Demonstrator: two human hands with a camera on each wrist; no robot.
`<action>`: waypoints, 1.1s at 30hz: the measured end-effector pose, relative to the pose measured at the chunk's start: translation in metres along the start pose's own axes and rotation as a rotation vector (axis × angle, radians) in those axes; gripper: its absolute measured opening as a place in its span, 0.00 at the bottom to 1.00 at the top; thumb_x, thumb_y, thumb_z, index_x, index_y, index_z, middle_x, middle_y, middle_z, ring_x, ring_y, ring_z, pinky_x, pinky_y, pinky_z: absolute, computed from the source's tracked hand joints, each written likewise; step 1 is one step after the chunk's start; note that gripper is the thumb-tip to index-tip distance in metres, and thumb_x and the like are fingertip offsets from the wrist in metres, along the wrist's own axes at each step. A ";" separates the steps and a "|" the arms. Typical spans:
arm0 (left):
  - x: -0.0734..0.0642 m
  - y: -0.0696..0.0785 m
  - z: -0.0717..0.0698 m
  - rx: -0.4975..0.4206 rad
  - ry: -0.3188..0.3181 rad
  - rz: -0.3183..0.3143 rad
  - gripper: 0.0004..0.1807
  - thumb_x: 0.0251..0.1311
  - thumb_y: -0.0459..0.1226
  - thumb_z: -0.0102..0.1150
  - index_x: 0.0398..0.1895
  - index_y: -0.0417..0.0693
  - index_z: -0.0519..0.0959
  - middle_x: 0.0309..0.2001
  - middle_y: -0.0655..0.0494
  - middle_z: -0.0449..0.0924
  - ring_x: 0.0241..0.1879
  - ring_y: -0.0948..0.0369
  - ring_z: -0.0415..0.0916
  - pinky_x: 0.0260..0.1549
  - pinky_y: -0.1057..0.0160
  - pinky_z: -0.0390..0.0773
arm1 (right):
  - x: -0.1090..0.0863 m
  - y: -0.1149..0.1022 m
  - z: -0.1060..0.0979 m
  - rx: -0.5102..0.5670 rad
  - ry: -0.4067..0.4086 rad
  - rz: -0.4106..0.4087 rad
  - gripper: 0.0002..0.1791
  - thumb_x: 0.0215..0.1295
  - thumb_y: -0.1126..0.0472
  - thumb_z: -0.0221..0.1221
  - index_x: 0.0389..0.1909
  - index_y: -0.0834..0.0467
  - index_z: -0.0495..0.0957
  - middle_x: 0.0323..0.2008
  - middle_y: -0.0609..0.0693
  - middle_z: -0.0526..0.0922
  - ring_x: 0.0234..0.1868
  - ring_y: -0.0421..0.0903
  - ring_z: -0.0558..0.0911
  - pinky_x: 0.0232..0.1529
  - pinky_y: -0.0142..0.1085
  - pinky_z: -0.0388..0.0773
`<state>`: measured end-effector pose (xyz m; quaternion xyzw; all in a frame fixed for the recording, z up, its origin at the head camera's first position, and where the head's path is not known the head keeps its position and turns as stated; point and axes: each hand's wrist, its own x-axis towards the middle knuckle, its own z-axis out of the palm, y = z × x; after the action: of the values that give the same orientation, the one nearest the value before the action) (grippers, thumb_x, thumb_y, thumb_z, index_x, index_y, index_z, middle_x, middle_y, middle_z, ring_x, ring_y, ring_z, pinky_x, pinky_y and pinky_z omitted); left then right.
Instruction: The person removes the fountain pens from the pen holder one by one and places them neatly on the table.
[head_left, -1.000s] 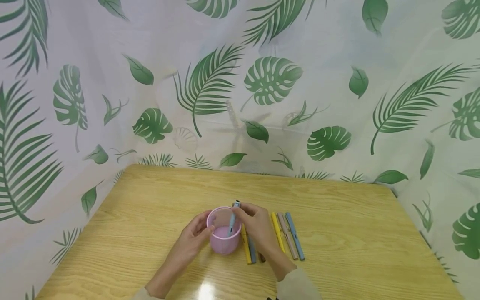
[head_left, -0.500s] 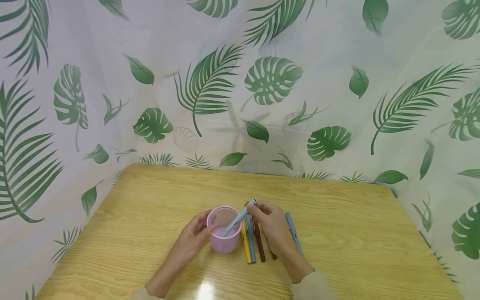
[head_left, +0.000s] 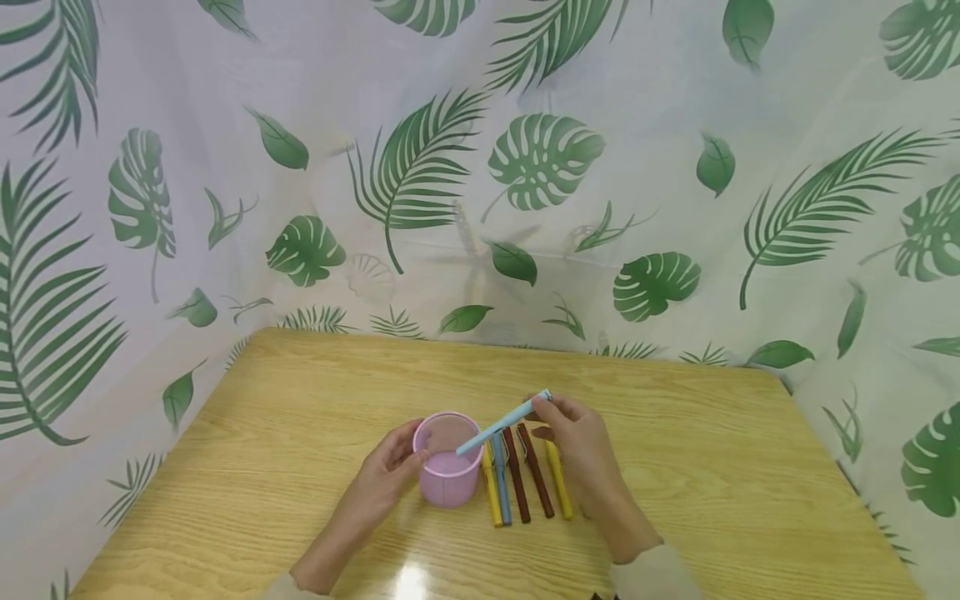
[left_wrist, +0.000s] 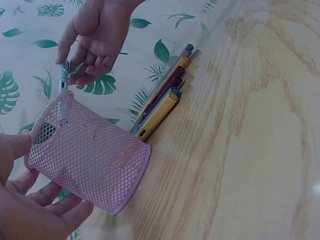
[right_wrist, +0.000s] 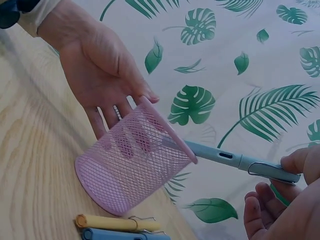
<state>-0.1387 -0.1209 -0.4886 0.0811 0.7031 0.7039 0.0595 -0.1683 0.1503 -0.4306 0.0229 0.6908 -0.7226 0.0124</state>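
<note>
A pink mesh pen cup stands on the table, tilted looking in the wrist views only because of their angle. My left hand holds it from the left, thumb at the rim and fingers along the mesh wall. Between thumb and fingertips, my right hand pinches the cap end of a light blue pen with a wire clip. The pen slants down to the left, its lower end inside the cup's mouth, showing through the mesh in the right wrist view.
Right of the cup lies a row of capped pens: a yellow one, a blue one, two dark red ones and another yellow one. My right hand hides others beyond. A leaf-patterned cloth hangs behind the wooden table.
My right hand has moved right, drawing the light blue pen partly up from deeper in the cup and tipping it flatter. The left hand and cup have stayed put.
</note>
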 end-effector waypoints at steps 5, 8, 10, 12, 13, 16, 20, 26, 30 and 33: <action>0.001 0.001 0.000 0.001 0.005 -0.001 0.32 0.75 0.37 0.57 0.77 0.36 0.61 0.71 0.37 0.69 0.71 0.41 0.66 0.72 0.45 0.66 | 0.001 -0.005 -0.012 0.046 -0.004 0.018 0.17 0.78 0.56 0.59 0.52 0.68 0.81 0.51 0.53 0.83 0.53 0.51 0.80 0.54 0.40 0.82; 0.001 0.002 0.000 0.000 0.002 -0.005 0.33 0.75 0.37 0.57 0.77 0.37 0.60 0.72 0.36 0.69 0.72 0.41 0.65 0.71 0.45 0.66 | 0.003 -0.009 -0.019 0.096 -0.019 0.003 0.16 0.78 0.57 0.58 0.50 0.69 0.80 0.51 0.51 0.82 0.54 0.49 0.80 0.55 0.39 0.81; 0.001 0.002 0.000 -0.005 -0.003 -0.005 0.33 0.75 0.37 0.57 0.78 0.36 0.60 0.72 0.36 0.68 0.72 0.40 0.65 0.71 0.45 0.66 | 0.004 -0.012 -0.024 0.132 -0.019 0.000 0.15 0.78 0.57 0.59 0.47 0.67 0.80 0.49 0.50 0.82 0.53 0.48 0.80 0.55 0.38 0.81; 0.002 0.002 0.000 -0.008 -0.009 -0.005 0.33 0.75 0.37 0.57 0.78 0.36 0.60 0.72 0.36 0.68 0.72 0.40 0.65 0.71 0.46 0.67 | 0.004 -0.016 -0.029 0.167 -0.014 -0.007 0.13 0.77 0.58 0.59 0.45 0.66 0.80 0.48 0.50 0.81 0.52 0.48 0.80 0.55 0.37 0.81; 0.002 0.002 0.000 -0.009 -0.013 -0.006 0.33 0.75 0.37 0.57 0.78 0.36 0.60 0.72 0.36 0.68 0.72 0.40 0.65 0.71 0.46 0.67 | 0.004 -0.017 -0.032 0.176 -0.007 -0.007 0.12 0.77 0.58 0.60 0.44 0.65 0.80 0.48 0.50 0.82 0.52 0.47 0.80 0.55 0.36 0.81; 0.002 0.002 0.000 -0.006 -0.022 -0.006 0.33 0.76 0.37 0.57 0.78 0.37 0.60 0.72 0.37 0.68 0.72 0.41 0.64 0.72 0.45 0.66 | 0.003 -0.023 -0.044 0.196 -0.003 -0.026 0.10 0.77 0.58 0.60 0.44 0.62 0.81 0.49 0.49 0.81 0.50 0.45 0.80 0.55 0.34 0.81; 0.001 0.002 0.000 -0.005 -0.028 -0.006 0.32 0.76 0.37 0.56 0.78 0.37 0.60 0.73 0.37 0.66 0.73 0.41 0.63 0.72 0.44 0.65 | 0.003 -0.030 -0.064 0.203 0.013 -0.060 0.08 0.76 0.58 0.60 0.41 0.59 0.84 0.48 0.47 0.80 0.48 0.43 0.79 0.53 0.32 0.81; 0.000 0.003 0.000 -0.004 -0.031 -0.007 0.32 0.76 0.37 0.55 0.78 0.37 0.59 0.74 0.37 0.65 0.74 0.40 0.62 0.72 0.44 0.63 | 0.002 -0.032 -0.094 0.205 0.025 -0.097 0.09 0.76 0.59 0.61 0.40 0.56 0.88 0.46 0.44 0.83 0.47 0.41 0.81 0.51 0.30 0.83; 0.000 0.003 0.000 0.000 -0.023 -0.006 0.32 0.77 0.37 0.55 0.78 0.37 0.59 0.74 0.37 0.66 0.73 0.41 0.62 0.73 0.43 0.63 | 0.001 -0.029 -0.109 0.179 0.027 -0.093 0.10 0.76 0.59 0.60 0.39 0.55 0.89 0.46 0.41 0.84 0.48 0.40 0.81 0.51 0.30 0.83; 0.000 0.003 0.000 0.003 -0.016 -0.008 0.32 0.77 0.37 0.55 0.78 0.38 0.60 0.73 0.37 0.66 0.73 0.41 0.63 0.73 0.43 0.63 | 0.000 -0.026 -0.118 0.151 0.026 -0.084 0.10 0.76 0.59 0.60 0.39 0.56 0.88 0.48 0.40 0.84 0.49 0.40 0.80 0.50 0.30 0.83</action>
<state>-0.1385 -0.1210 -0.4856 0.0841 0.7039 0.7020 0.0678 -0.1674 0.2692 -0.4096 0.0041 0.6347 -0.7722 -0.0288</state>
